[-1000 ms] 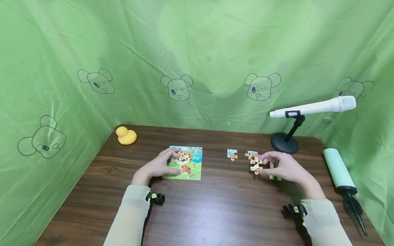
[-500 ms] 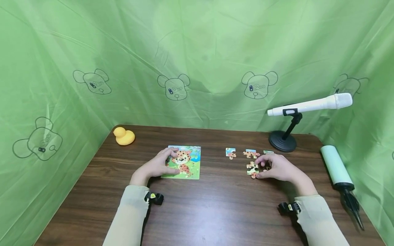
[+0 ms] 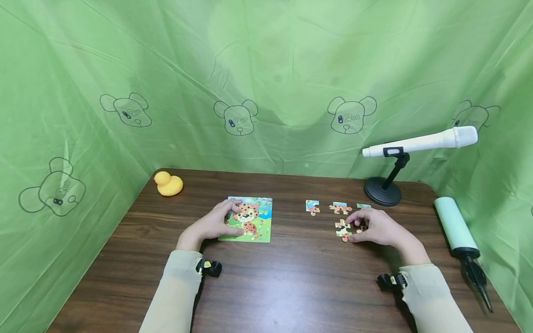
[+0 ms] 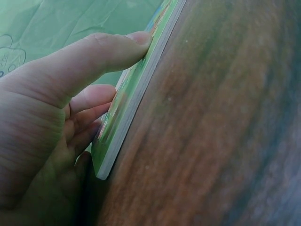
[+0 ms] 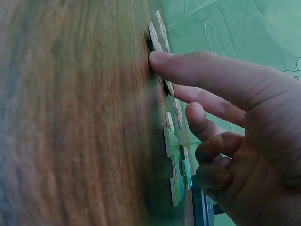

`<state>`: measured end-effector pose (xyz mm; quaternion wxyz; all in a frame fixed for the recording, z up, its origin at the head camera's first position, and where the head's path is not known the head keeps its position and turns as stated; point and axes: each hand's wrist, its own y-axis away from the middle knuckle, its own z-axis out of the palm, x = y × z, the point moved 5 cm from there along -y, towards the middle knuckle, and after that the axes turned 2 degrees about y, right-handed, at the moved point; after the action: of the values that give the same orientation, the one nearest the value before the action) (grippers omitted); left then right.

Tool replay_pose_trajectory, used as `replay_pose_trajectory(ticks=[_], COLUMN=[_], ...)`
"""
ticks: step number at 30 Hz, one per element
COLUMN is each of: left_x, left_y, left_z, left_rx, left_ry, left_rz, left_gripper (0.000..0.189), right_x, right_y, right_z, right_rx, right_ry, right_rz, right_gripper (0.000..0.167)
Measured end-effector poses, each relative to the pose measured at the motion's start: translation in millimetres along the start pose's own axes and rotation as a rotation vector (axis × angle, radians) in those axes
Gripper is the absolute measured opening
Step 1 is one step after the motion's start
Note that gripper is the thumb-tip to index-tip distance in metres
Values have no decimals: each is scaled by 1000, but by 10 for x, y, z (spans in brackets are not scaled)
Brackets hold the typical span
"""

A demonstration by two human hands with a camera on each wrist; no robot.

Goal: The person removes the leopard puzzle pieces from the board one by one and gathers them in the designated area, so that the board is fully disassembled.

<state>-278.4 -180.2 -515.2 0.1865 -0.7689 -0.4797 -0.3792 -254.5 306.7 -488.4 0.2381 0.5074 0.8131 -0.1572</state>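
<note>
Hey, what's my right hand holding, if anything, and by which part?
Your right hand seems to pinch a puzzle piece by its right side, as the head view shows it, between thumb and index finger.

Glossy wood-grain tabletop, creased cloth-like curtain, shiny card-like puzzle board, smooth plastic-looking duck

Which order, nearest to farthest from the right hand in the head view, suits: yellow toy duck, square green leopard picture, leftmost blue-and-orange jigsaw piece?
1. Leftmost jigsaw piece: left of the right hand, farther back.
2. Leopard picture: farther left, touched by the left hand.
3. Toy duck: near the back-left corner of the table.
</note>
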Motion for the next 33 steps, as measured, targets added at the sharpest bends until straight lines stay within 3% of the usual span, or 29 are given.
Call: replay_pose_trajectory(ticks=[9, 25, 33], left_x=[-9, 3, 22], left_y=[3, 7, 4], left_z=[-4, -14, -3], left_rx=[7, 1, -9], left_ry=[-17, -7, -13], left_rz=[24, 11, 7], left_gripper=[54, 55, 55], right_x=[-15, -16, -97], right_y=[5, -1, 11], right_z=[-6, -18, -62], right_rx=[-42, -35, 21], right_ry=[-40, -34, -48], right_rz=[37, 25, -10], right_gripper=[45, 45, 48])
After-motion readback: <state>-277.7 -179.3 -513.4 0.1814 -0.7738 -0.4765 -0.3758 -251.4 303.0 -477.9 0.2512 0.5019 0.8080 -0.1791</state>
